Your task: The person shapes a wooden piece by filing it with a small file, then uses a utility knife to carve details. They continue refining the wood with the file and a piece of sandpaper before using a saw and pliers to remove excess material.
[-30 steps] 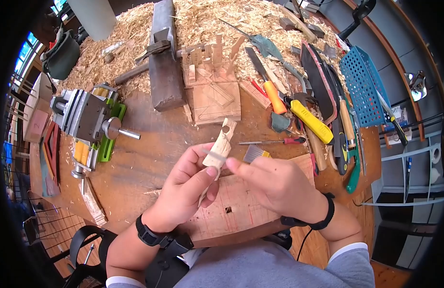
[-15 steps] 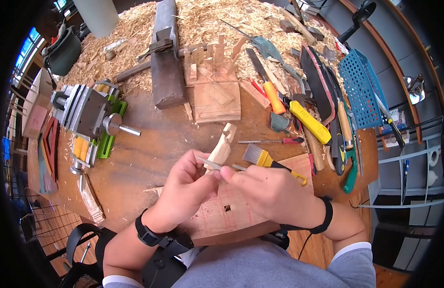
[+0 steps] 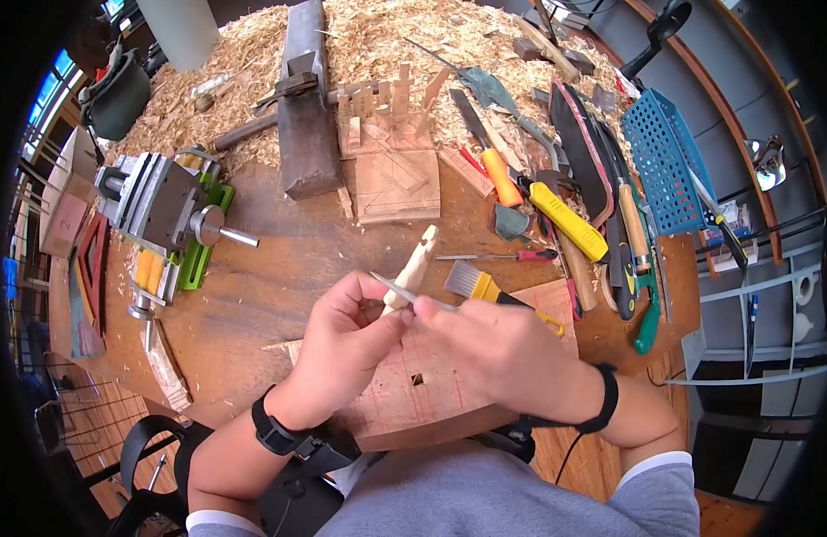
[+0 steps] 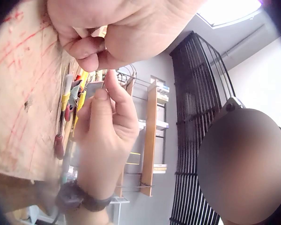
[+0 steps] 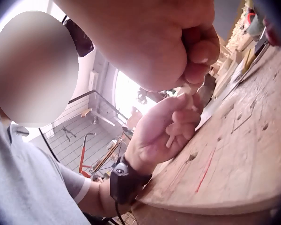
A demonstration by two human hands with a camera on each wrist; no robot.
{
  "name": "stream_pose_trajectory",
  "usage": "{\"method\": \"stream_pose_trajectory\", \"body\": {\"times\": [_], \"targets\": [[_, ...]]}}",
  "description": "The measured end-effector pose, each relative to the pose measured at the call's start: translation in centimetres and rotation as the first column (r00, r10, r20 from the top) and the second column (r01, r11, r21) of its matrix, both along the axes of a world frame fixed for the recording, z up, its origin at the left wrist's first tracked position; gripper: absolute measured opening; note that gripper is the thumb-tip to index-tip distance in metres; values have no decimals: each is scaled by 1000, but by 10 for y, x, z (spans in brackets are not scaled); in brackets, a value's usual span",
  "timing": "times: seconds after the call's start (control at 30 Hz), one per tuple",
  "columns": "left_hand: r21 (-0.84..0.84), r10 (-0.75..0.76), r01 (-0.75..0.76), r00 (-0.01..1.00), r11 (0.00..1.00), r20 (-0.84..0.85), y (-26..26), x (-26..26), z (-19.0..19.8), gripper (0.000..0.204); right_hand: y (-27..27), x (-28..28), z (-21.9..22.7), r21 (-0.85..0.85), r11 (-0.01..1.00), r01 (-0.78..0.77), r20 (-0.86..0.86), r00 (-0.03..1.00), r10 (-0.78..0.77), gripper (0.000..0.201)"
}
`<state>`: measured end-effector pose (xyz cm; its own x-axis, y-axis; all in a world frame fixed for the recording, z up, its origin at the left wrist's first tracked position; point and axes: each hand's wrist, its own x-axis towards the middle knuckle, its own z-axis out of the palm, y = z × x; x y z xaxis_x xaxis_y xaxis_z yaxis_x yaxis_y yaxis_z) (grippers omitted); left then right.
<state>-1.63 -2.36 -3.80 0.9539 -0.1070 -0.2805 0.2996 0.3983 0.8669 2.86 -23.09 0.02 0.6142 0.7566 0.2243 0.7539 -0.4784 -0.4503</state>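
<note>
Between finger and thumb, the left hand (image 3: 342, 345) grips a small pale carved wood piece (image 3: 413, 268), its notched end pointing up and away. A thin grey flat tool (image 3: 391, 287) lies across the piece, pinched by the right hand (image 3: 503, 349) near the left thumb. Both hands are close together above a marked wooden board (image 3: 431, 380). In the left wrist view the right hand (image 4: 107, 117) shows curled fingers; in the right wrist view the left hand (image 5: 164, 131) has a thin wood end (image 5: 170, 140) poking out below its fingers.
A brush (image 3: 474, 281) and a thin screwdriver (image 3: 512, 257) lie right of the hands. Further right are a yellow-handled tool (image 3: 567, 222) and a blue basket (image 3: 668, 161). A metal vise (image 3: 154, 210) stands left; a big plane (image 3: 308, 134) and shavings lie behind.
The wood piece has turned in the left hand, showing a narrower side. The right hand and its tool have shifted slightly over it, and the brush shows more than in the earliest frame.
</note>
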Motion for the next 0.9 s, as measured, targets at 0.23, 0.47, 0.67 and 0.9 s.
{"method": "stream_pose_trajectory", "body": {"times": [0.23,0.47,0.67,0.9], "targets": [[33,-12,12,1000,999,-10,1,-1,2,20,0,-10,2,64,997,-34,-46,998,37,45],[164,-51,60,997,985,-54,-2,-3,18,18,-12,6,23,360,897,255,-200,961,-193,30],[442,-139,79,985,894,105,17,-15,16,17,-74,13,8,113,902,417,-95,908,-408,16],[872,-348,-87,894,481,282,10,-27,19,18,-74,-12,12,132,958,254,-109,964,-241,28]]}}
